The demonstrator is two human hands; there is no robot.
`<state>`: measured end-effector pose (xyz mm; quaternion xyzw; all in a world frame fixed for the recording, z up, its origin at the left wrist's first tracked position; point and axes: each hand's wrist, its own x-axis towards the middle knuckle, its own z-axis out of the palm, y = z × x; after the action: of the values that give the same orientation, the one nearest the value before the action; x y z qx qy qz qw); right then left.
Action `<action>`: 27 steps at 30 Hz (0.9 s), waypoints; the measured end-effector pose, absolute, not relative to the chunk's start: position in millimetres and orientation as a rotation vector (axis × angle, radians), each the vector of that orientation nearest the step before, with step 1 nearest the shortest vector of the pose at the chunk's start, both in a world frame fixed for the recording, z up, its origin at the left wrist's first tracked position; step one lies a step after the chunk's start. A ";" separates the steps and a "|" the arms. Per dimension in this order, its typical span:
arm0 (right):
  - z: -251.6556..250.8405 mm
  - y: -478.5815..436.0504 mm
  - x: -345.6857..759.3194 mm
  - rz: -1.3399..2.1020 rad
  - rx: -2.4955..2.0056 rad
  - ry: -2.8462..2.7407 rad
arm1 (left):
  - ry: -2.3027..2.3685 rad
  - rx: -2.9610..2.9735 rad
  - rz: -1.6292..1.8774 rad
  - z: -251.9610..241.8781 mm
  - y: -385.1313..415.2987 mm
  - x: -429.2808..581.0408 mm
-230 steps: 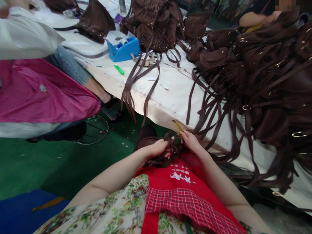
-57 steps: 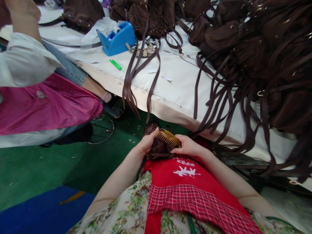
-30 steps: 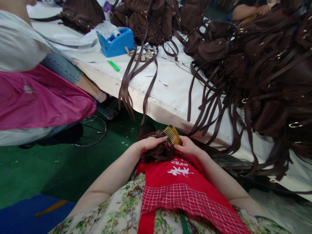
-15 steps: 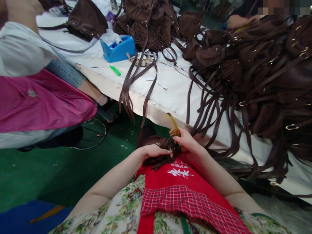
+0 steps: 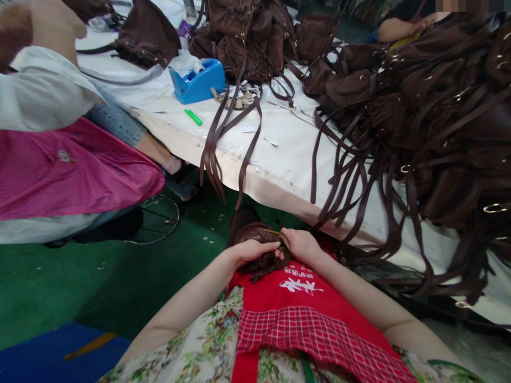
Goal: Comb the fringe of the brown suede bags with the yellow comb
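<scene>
A brown fringed bag [image 5: 252, 233] lies on my lap, partly covered by my hands. My left hand [image 5: 256, 250] is closed on its fringe, thumb on top and pointing right. Close against it, my right hand [image 5: 300, 246] grips a yellow comb [image 5: 273, 232]. Only a thin edge of the comb shows, lying nearly flat over the fringe and pointing left; its teeth are hidden. Below my hands is the red apron [image 5: 279, 298] that I wear.
Ahead is a white-covered table [image 5: 283, 170] with a blue tape dispenser [image 5: 199, 82], a green lighter [image 5: 194, 116] and paper scraps. Brown bags [image 5: 439, 133] are heaped at right, straps hanging over the edge. A person in a pink apron [image 5: 80, 170] sits at left; another person's arm [image 5: 395, 30] is far right.
My right hand has turned and lowered the comb from upright to nearly flat on the fringe, moving closer to my left hand. My left hand keeps its hold. The view has shifted slightly.
</scene>
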<state>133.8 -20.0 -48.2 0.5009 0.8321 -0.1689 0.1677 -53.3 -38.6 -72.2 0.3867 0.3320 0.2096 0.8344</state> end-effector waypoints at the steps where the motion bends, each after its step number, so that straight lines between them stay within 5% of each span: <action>1: -53.1 -17.2 133.4 -0.475 1.452 2.349 | 0.776 0.892 0.407 -67.5 -38.4 -52.8; 11: -95.2 17.9 174.8 -0.725 1.767 2.013 | 0.866 1.309 0.445 -43.6 -50.3 -39.2; 20: -34.8 -6.4 169.9 -1.148 1.746 2.583 | 0.861 0.939 0.387 -64.7 -36.2 -52.7; 27: -51.4 -15.9 145.5 -0.631 1.394 2.441 | 0.813 1.190 0.443 -54.9 -36.4 -39.6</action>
<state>145.5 -15.9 -51.4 0.4798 0.8401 -0.2171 0.1298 -39.6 -36.4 -54.9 0.5401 0.3690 0.2013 0.7291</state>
